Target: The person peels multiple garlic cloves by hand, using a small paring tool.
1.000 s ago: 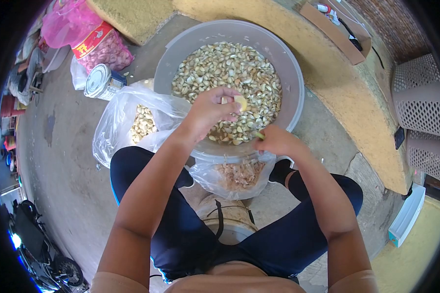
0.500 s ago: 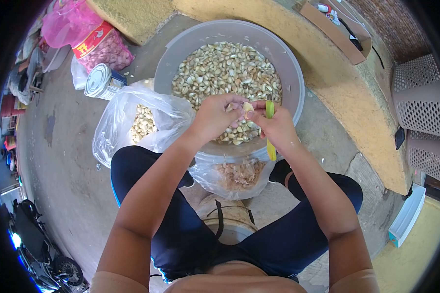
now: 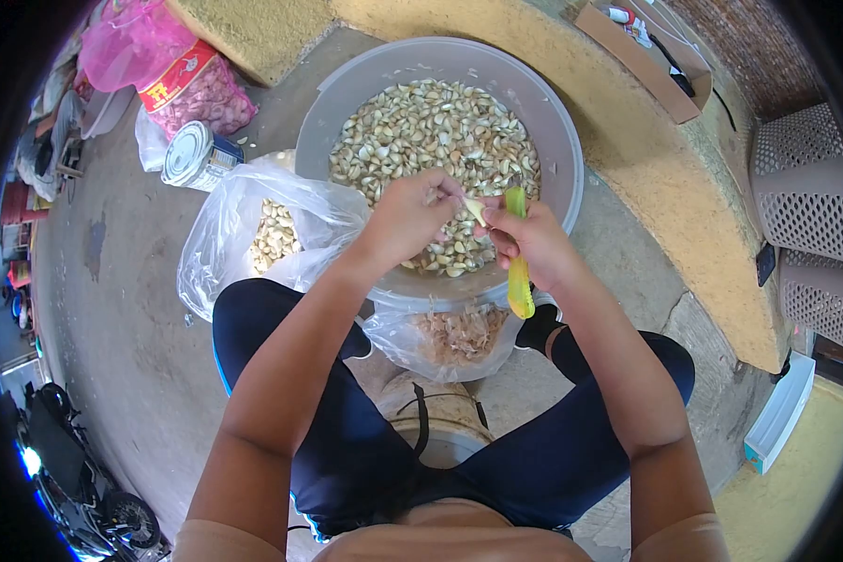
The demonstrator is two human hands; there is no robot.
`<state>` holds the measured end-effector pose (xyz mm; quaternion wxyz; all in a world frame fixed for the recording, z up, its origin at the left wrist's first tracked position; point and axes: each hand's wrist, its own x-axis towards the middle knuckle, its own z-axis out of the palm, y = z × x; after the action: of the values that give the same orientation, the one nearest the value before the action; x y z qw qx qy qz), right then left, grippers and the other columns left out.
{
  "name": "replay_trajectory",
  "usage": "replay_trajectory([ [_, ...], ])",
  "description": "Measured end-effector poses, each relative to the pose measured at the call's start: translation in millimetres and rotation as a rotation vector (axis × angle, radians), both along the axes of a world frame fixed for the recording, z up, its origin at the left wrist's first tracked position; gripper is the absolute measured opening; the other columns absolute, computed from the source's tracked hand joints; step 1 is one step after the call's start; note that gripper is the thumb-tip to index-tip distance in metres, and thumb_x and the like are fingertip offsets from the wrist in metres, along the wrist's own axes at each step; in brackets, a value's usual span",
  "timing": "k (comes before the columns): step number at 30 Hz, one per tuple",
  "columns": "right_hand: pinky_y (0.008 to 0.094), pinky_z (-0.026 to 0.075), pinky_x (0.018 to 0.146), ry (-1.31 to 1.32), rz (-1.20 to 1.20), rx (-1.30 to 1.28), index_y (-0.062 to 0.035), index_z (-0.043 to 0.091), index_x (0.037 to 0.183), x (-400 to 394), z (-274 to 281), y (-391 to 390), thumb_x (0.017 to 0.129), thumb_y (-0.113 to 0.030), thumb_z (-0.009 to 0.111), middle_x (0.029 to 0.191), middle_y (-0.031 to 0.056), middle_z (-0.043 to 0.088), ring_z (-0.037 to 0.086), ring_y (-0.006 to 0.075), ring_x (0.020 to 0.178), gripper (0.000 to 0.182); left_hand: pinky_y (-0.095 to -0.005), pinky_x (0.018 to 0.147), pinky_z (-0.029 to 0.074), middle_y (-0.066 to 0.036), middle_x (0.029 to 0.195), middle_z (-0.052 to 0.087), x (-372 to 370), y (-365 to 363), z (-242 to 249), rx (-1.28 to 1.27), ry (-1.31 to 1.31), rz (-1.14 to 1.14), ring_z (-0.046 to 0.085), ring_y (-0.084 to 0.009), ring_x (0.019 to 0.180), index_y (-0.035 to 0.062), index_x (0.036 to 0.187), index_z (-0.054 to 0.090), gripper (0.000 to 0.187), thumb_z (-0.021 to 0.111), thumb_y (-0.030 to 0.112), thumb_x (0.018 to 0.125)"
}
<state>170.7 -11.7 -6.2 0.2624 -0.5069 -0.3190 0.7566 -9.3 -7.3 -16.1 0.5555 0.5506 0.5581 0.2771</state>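
Clove (image 3: 475, 208) — pinched between left-hand fingers (image 3: 448, 197).

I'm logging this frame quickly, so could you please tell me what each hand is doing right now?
Left hand: closed, pinching a garlic clove over the basin.
Right hand: closed around a yellow-handled knife.
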Motion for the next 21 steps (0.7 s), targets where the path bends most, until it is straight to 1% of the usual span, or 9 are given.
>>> replay_trajectory([
  [1,0.0234,0.036,0.043,0.016,-0.008,-0.01,-0.0001,0.055,0.102,0.7,0.0,0.3,0.081,-0.014,0.056,0.072,0.0032,0.057,0.039,0.0048,0.047,0.025,-0.0209,0.05,0.048,-0.005,0.084,0.057,0.0,0.2,0.4,0.019,0.036,0.007,0.055,-0.0085,0.063,-0.0002,0.093,0.057,0.015,0.055,0.007,0.081],
  [4,0.0229,0.035,0.043,-0.009,-0.012,0.007,-0.0005,0.055,0.1,1.8,3.4,1.8,0.081,-0.014,0.055,0.071,0.0025,0.056,0.039,0.0049,0.047,0.023,-0.0202,0.048,0.047,-0.004,0.084,0.056,-0.1,0.3,0.2,0.019,-0.062,0.059,0.054,-0.008,0.064,0.0013,0.097,0.056,0.017,0.054,0.008,0.081],
  [10,0.0227,0.035,0.043,-0.048,-0.012,0.03,-0.0007,0.056,0.097,0.7,3.6,2.3,0.082,-0.014,0.056,0.071,0.0021,0.055,0.04,0.0054,0.047,0.02,-0.0195,0.047,0.046,-0.003,0.083,0.055,2.8,-0.3,3.9,-0.051,-0.098,-0.041,0.053,-0.0077,0.066,0.0031,0.1,0.055,0.019,0.053,0.008,0.082],
  [13,0.0228,0.035,0.043,-0.036,-0.03,0.006,-0.0009,0.057,0.095,1.6,0.6,2.5,0.082,-0.015,0.056,0.07,0.0019,0.055,0.04,0.0057,0.047,0.019,-0.0196,0.048,0.047,-0.004,0.084,0.057,4.0,-1.9,6.3,-0.09,-0.158,-0.006,0.054,-0.008,0.067,0.0019,0.099,0.056,0.018,0.053,0.008,0.082],
  [19,0.0226,0.036,0.043,-0.1,0.006,0.073,-0.0006,0.059,0.094,-2.3,3.2,0.5,0.082,-0.015,0.057,0.07,0.0017,0.055,0.042,0.0063,0.048,0.019,-0.0214,0.058,0.051,-0.01,0.089,0.06,4.1,-2.3,1.3,-0.18,-0.157,0.022,0.06,-0.0119,0.077,-0.0038,0.098,0.057,0.02,0.054,0.007,0.081],
  [21,0.0221,0.036,0.043,-0.078,-0.014,0.1,-0.0004,0.059,0.094,-2.8,0.1,-0.4,0.082,-0.015,0.057,0.07,0.0019,0.056,0.043,0.0061,0.048,0.019,-0.0226,0.062,0.051,-0.011,0.089,0.06,2.4,-1.5,-1.6,-0.217,-0.236,0.055,0.061,-0.0131,0.078,-0.0049,0.098,0.056,0.021,0.055,0.007,0.081],
])
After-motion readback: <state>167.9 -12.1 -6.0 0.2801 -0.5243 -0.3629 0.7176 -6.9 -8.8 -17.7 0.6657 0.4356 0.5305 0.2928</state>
